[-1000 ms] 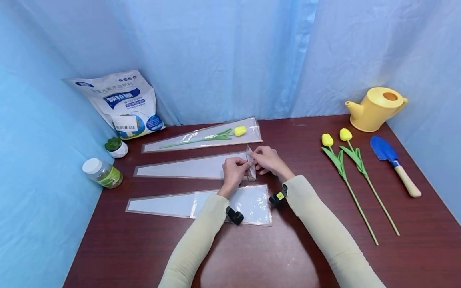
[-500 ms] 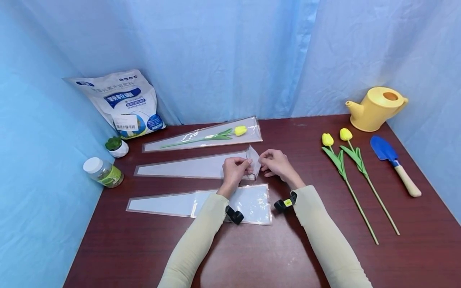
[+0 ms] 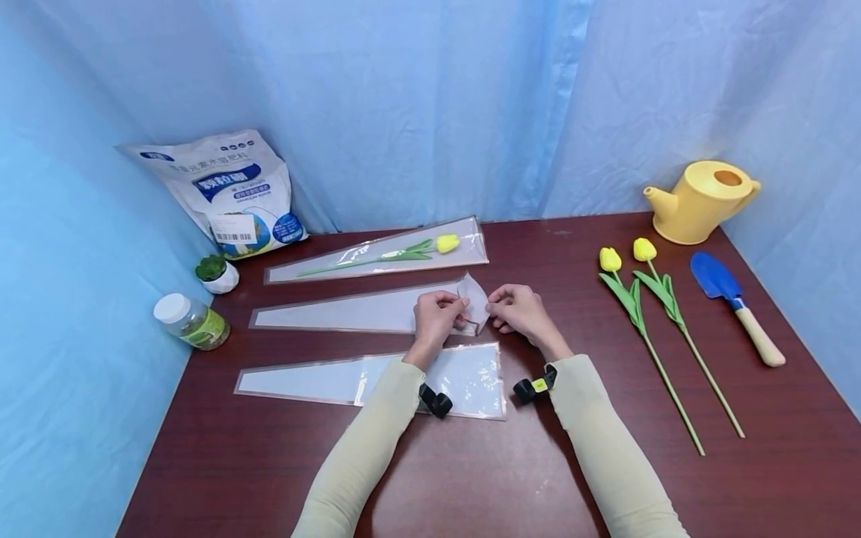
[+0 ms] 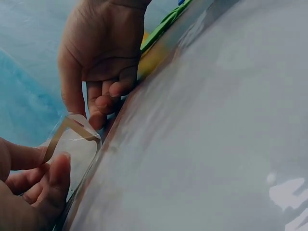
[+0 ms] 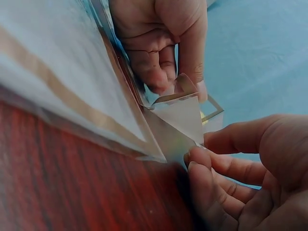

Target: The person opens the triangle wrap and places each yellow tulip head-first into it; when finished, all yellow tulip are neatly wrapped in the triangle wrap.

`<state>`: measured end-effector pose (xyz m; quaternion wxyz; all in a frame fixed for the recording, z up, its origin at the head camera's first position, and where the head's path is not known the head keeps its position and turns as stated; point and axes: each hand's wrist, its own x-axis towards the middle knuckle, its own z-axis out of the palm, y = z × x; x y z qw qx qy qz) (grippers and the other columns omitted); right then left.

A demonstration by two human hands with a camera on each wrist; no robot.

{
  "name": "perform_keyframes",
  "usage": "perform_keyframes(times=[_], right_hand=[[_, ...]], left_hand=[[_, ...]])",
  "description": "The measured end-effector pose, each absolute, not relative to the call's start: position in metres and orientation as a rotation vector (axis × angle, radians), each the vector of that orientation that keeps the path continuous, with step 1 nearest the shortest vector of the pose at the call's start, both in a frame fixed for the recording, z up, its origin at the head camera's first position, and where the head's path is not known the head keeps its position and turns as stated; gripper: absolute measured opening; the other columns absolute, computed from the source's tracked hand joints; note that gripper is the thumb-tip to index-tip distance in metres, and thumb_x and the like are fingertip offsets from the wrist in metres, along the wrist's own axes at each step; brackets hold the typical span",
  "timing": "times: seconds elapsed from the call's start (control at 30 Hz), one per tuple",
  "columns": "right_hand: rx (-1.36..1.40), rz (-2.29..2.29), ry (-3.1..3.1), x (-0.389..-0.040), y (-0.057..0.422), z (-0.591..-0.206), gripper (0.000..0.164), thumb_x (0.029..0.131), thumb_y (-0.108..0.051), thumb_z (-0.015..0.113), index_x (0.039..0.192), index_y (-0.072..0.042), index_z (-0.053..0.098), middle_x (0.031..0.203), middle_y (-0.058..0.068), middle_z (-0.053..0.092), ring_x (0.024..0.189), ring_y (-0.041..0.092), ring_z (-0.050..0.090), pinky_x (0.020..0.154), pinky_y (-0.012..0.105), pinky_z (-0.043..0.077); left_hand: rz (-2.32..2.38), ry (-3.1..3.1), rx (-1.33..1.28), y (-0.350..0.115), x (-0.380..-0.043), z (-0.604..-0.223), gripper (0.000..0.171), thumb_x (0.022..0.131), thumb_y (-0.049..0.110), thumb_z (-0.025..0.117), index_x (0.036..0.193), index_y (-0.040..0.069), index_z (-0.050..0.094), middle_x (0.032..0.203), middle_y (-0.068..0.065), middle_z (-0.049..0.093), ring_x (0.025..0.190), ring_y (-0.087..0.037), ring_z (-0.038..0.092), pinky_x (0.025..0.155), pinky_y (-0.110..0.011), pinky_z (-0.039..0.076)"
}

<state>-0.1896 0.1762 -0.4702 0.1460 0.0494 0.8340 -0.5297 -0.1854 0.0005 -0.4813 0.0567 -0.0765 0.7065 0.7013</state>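
The middle clear flower sleeve (image 3: 356,311), with a brown border and white backing, lies across the table. At its wide right end, my left hand (image 3: 436,317) pinches the turned-up upper film. My right hand (image 3: 526,310) pinches the outer edge of the end flap (image 3: 477,297), just right of the left hand. In the right wrist view the film (image 5: 180,118) stands folded between both hands, its layers parted. Behind lies another sleeve (image 3: 377,249) with a yellow tulip (image 3: 447,243) inside it. A third sleeve (image 3: 303,381), nearer me, lies partly under my left forearm.
Two yellow tulips (image 3: 632,299) lie at the right, beside a blue trowel (image 3: 716,276). A yellow watering can (image 3: 696,205) stands at the back right. Leftward are a fertilizer bag (image 3: 235,194), a small potted succulent (image 3: 218,275) and a white-capped jar (image 3: 191,321).
My right hand has moved right, away from the left hand, drawing the sleeve's end flap outward so it lies more spread. My left hand has stayed almost in place.
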Motion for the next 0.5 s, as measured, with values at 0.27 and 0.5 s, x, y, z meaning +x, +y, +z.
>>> perform_keyframes(times=[0.27,0.5], right_hand=[[0.144,-1.523,2.430,-0.1900,0.1747,-0.4707,0.016,0.092,-0.011,0.067,0.102,0.000,0.066,0.074,0.001,0.069,0.055,0.008,0.062,0.052,0.025,0.056],[0.147,-1.516,2.464,-0.1895,0.1723,-0.4699,0.015,0.090,-0.010,0.068,0.101,0.000,0.068,0.077,0.003,0.071,0.053,0.006,0.062,0.051,0.024,0.055]], left_hand=[[2.073,2.176,-0.201,0.0009,-0.1842,-0.4820,0.016,0.089,0.007,0.072,0.092,-0.009,0.072,0.053,0.002,0.059,0.037,-0.004,0.050,0.036,-0.018,0.042],[2.040,2.169,-0.172,-0.0003,-0.1849,-0.4812,0.018,0.090,0.008,0.071,0.094,-0.009,0.071,0.050,0.004,0.058,0.037,-0.003,0.049,0.035,-0.017,0.040]])
